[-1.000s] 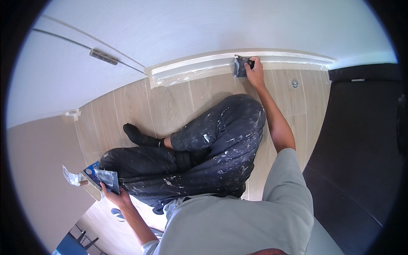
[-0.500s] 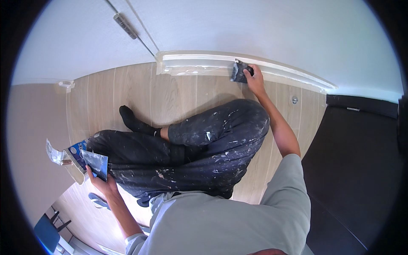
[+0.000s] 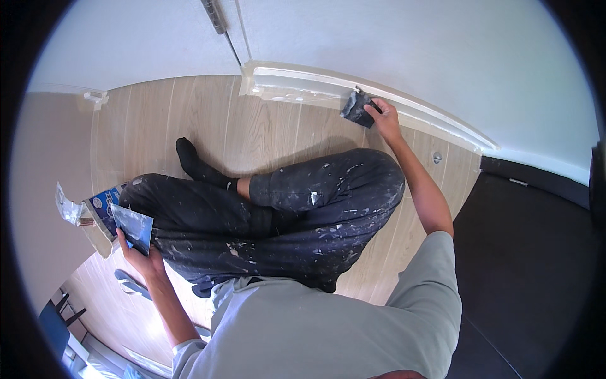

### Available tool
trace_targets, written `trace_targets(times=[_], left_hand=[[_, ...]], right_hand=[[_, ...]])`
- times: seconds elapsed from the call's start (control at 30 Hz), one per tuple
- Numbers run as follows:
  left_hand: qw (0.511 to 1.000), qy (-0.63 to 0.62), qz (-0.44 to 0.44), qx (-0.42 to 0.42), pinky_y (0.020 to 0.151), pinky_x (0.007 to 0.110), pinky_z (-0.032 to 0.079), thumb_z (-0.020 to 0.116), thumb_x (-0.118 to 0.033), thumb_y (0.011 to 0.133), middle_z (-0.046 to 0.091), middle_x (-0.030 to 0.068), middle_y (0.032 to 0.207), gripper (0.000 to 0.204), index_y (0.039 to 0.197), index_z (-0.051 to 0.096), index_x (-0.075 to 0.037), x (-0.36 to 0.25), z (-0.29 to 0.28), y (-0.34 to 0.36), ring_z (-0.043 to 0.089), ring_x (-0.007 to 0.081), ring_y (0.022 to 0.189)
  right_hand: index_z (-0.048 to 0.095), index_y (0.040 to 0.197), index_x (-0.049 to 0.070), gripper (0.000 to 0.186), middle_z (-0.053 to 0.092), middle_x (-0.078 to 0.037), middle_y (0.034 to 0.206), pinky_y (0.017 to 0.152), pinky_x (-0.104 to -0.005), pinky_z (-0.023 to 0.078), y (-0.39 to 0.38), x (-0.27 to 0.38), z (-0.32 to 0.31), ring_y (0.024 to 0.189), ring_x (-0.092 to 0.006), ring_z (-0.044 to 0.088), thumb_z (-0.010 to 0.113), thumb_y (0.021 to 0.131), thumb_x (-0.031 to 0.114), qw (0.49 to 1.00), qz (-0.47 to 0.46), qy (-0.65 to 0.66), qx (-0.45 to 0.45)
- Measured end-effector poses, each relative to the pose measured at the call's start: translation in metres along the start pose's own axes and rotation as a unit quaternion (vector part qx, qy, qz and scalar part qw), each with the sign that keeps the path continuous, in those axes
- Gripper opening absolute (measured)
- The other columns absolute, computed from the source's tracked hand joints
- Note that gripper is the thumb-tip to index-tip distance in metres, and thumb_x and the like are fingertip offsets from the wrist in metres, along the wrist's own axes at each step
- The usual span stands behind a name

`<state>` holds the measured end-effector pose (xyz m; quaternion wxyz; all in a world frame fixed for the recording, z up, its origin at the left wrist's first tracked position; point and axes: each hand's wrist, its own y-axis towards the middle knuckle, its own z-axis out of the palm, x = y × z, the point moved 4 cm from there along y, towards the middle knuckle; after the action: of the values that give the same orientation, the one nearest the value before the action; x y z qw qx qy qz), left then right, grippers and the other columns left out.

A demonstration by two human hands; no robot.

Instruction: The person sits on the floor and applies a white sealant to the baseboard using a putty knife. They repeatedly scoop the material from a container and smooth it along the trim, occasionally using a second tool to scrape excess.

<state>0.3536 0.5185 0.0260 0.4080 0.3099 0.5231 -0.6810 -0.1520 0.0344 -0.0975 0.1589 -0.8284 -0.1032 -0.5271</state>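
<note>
My right hand (image 3: 386, 120) pinches a dark putty spreader (image 3: 358, 110) with whitish filler along its edge. The spreader is at the white baseboard (image 3: 429, 108), over its taped lower edge; whether it touches cannot be made out. White dabs lie on the masking tape (image 3: 278, 93) along the baseboard's left part. Low at the left, my left hand (image 3: 142, 260) grips a flat bluish plate (image 3: 134, 226) smeared with filler, holding it beside my bent knee. An opened blue cardboard box (image 3: 104, 205) sits just beyond the plate, partly hidden by my leg.
My crossed legs in paint-spotted dark trousers (image 3: 303, 208) rest on the wood floor (image 3: 221, 120). A round metal floor stop (image 3: 437, 157) stands right of my arm. A dark panel (image 3: 530, 252) fills the right side. Sandals (image 3: 131, 284) and a blue chair (image 3: 53, 328) are at lower left.
The view has shifted a little. My right hand still holds the spreader near the same stretch of baseboard, its blade turned slightly. My left hand keeps hold of the plate.
</note>
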Motion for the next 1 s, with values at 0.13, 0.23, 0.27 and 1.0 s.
trace_targets(times=[0.13, 0.23, 0.27, 1.0], left_hand=[[1.000, 0.000, 0.002, -0.004, 0.091, 0.032, 0.049, 0.058, -0.031, 0.097, 0.062, 0.0077, 0.123, 0.040, 0.123, 0.058, -0.001, 0.002, 0.000, 0.000, 0.061, 0.0206, 0.106], [1.000, -0.004, -0.004, -0.005, 0.089, 0.032, 0.049, 0.059, -0.031, 0.096, 0.063, 0.0073, 0.120, 0.038, 0.121, 0.059, -0.001, 0.002, -0.005, 0.006, 0.062, 0.0199, 0.104], [1.000, -0.006, -0.007, -0.005, 0.088, 0.032, 0.049, 0.060, -0.031, 0.096, 0.064, 0.0071, 0.119, 0.038, 0.120, 0.059, -0.001, 0.002, -0.005, 0.006, 0.062, 0.0197, 0.103], [0.999, -0.024, -0.020, -0.003, 0.089, 0.034, 0.051, 0.057, -0.029, 0.097, 0.065, 0.0061, 0.118, 0.035, 0.121, 0.060, -0.003, 0.002, -0.004, 0.003, 0.064, 0.0200, 0.102]], right_hand=[[0.067, 0.102, -0.003, 0.020, 0.069, -0.003, 0.090, 0.076, -0.0251, 0.047, 0.006, -0.002, -0.001, 0.079, -0.0084, 0.061, 0.067, 0.090, 0.012, 0.999, 0.011, 0.027, 0.038], [0.067, 0.103, -0.004, 0.019, 0.070, -0.004, 0.093, 0.079, -0.0248, 0.047, 0.008, 0.004, 0.002, 0.083, -0.0091, 0.062, 0.066, 0.091, 0.010, 0.996, 0.021, 0.048, 0.069], [0.067, 0.103, -0.004, 0.018, 0.070, -0.004, 0.094, 0.080, -0.0245, 0.047, 0.010, 0.006, 0.003, 0.084, -0.0091, 0.062, 0.066, 0.091, 0.009, 0.996, 0.022, 0.046, 0.076], [0.066, 0.107, -0.010, 0.030, 0.072, -0.012, 0.098, 0.079, -0.0264, 0.050, 0.037, 0.025, 0.067, 0.085, -0.0127, 0.065, 0.070, 0.087, 0.012, 0.992, 0.003, 0.048, 0.113]])
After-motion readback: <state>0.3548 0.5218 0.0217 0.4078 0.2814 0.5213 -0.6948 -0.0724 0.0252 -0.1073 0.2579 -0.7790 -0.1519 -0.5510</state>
